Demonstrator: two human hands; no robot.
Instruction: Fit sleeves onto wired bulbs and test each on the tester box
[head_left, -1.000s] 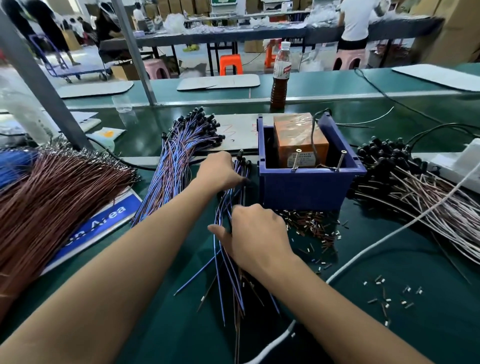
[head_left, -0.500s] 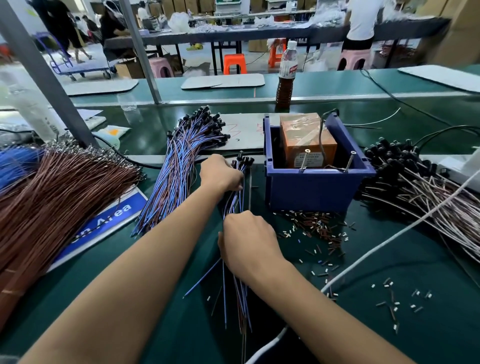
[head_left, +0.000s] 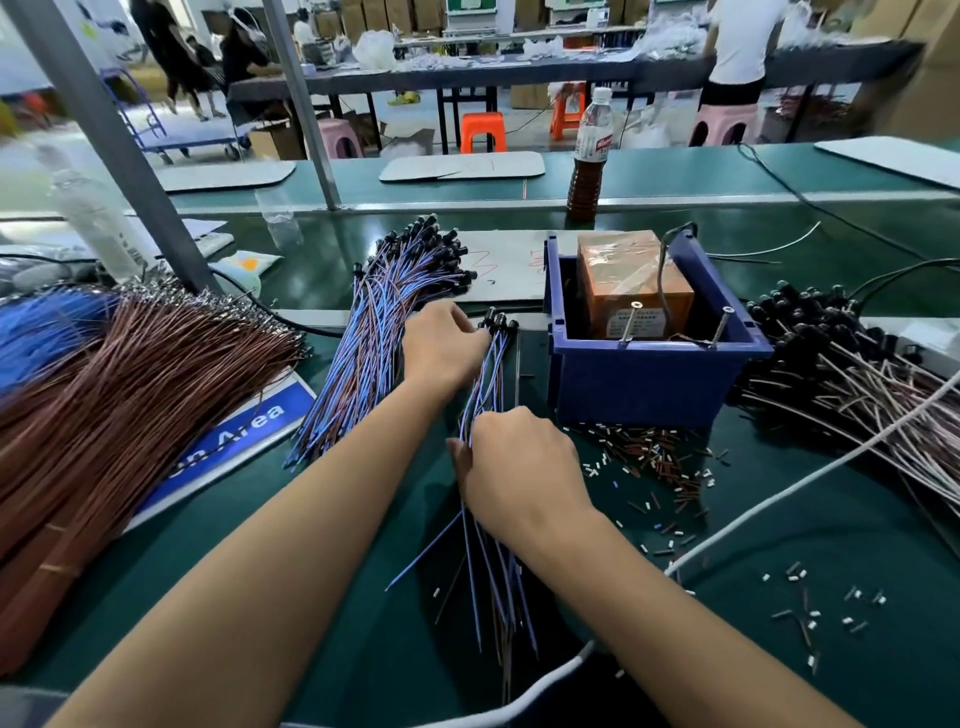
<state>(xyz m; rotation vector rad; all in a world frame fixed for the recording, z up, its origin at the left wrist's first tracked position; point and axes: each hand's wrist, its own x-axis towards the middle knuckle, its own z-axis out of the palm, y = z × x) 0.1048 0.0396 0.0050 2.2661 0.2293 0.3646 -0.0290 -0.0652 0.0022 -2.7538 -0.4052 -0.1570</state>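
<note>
While both hands work on one small bundle of wired bulbs (head_left: 491, 374), we take the blue tester box (head_left: 649, 374) as our reference. The bundle lies on the green table (head_left: 831, 545) just left of the box, its black bulb heads pointing away from us and level with the box's near left corner, its blue and brown wire tails running toward us well past the box front.

Our left hand (head_left: 441, 345) sits at the head end, left of the box; its fingers are curled and their tips meet the wires just below the bulb heads, so we record a pinch on the bundle. Our right hand (head_left: 519, 467) sits nearer us, in front of the box's left corner, fingers curled over the bundle's middle with the thumb on its left side. The wires enter the hand from above and fan out loose below the wrist.

A larger bundle of blue wired bulbs (head_left: 384, 322) lies farther left of the box. Loose sleeves (head_left: 654, 457) are scattered on the table directly in front of the box. A heap of black-headed bulbs with pale wires (head_left: 831, 353) lies to the right of the box. An orange block (head_left: 631, 280) stands inside the box.
</note>
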